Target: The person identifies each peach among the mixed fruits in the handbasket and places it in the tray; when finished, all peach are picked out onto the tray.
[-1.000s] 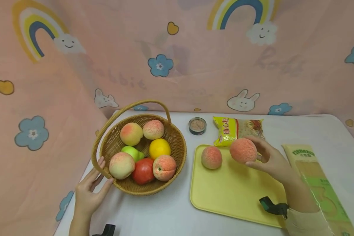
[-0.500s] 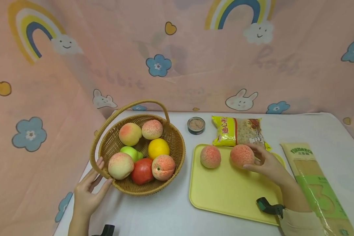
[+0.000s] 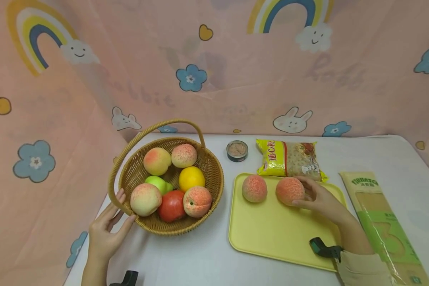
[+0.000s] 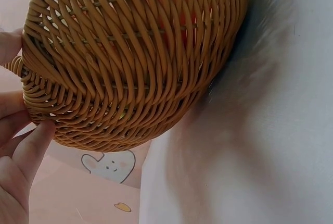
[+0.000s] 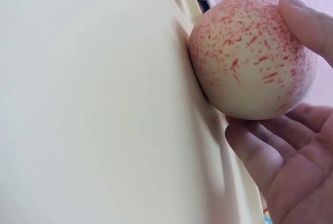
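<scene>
On the left, a wicker basket (image 3: pixel 214 167) holds several peaches, a green pear (image 3: pixel 157 184), a yellow round fruit (image 3: pixel 192 179) and a red fruit (image 3: pixel 172 206). My left hand (image 3: pixel 105 234) holds it at the foot of its handle, thumb and fingers on either side; the left wrist view shows the fingertips against the weave (image 4: pixel 114 62). With thumb and fingers round its side, my right hand (image 3: pixel 323 202) holds a pinkish peach (image 3: pixel 289 190) low on the yellow tray (image 3: pixel 271 242). Another peach (image 3: pixel 254 188) sits on the tray just left of it.
Behind the tray lies a yellow-ended bag of pasta (image 3: pixel 289 159), with a small round tin (image 3: pixel 237 150) to its left. A long green and tan packet (image 3: pixel 386 226) lies right of the tray. A pink printed cloth (image 3: pixel 236 79) hangs behind the table.
My right hand has lowered the peach onto the tray and moved it slightly left, closer to the other peach. My left hand stays at the basket.
</scene>
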A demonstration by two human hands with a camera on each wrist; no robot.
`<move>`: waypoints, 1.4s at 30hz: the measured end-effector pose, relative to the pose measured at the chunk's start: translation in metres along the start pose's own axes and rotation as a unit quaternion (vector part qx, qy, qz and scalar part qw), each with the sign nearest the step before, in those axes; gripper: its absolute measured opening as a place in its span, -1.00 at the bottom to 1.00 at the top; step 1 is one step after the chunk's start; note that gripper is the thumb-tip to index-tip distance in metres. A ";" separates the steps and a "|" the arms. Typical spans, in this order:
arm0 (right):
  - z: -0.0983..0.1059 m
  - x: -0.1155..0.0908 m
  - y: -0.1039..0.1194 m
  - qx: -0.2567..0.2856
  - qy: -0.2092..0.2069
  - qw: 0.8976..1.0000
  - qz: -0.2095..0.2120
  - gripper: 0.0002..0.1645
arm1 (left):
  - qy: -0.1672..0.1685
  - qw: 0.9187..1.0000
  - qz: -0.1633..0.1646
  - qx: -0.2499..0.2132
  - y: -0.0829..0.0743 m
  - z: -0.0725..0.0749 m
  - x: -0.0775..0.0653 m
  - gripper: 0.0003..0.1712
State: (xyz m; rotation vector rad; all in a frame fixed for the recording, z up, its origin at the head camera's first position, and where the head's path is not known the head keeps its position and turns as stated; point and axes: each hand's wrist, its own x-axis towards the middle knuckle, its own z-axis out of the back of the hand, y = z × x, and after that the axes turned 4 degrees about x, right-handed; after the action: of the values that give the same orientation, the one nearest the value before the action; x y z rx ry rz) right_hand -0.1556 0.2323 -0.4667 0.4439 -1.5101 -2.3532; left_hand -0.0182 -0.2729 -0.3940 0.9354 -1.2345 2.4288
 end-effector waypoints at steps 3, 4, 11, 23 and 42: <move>0.000 0.001 0.002 0.006 0.013 1.000 -0.002 -0.10 | -0.001 1.000 0.004 0.000 0.000 0.001 -0.001 -0.38; 0.000 0.001 0.003 0.002 0.015 1.000 -0.003 -0.10 | -0.002 1.000 0.004 0.000 0.001 0.001 -0.001 -0.38; 0.001 0.000 0.010 -0.041 0.005 0.999 0.003 -0.04 | 0.002 1.000 0.005 -0.005 0.016 0.001 -0.008 -0.35; 0.000 -0.010 0.037 -0.060 -0.024 0.995 0.071 -0.12 | 0.006 1.000 0.012 -0.006 0.027 0.003 -0.013 -0.33; -0.049 0.061 0.164 -0.024 0.138 0.970 0.199 -0.14 | 0.014 1.000 0.005 -0.007 0.004 0.001 -0.002 -0.35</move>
State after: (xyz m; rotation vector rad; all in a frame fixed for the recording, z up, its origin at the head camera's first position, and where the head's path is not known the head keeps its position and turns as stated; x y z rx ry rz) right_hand -0.1754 0.1012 -0.3419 0.3943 -1.2746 -1.9248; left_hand -0.0179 -0.2759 -0.3969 0.8912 -1.2487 2.4301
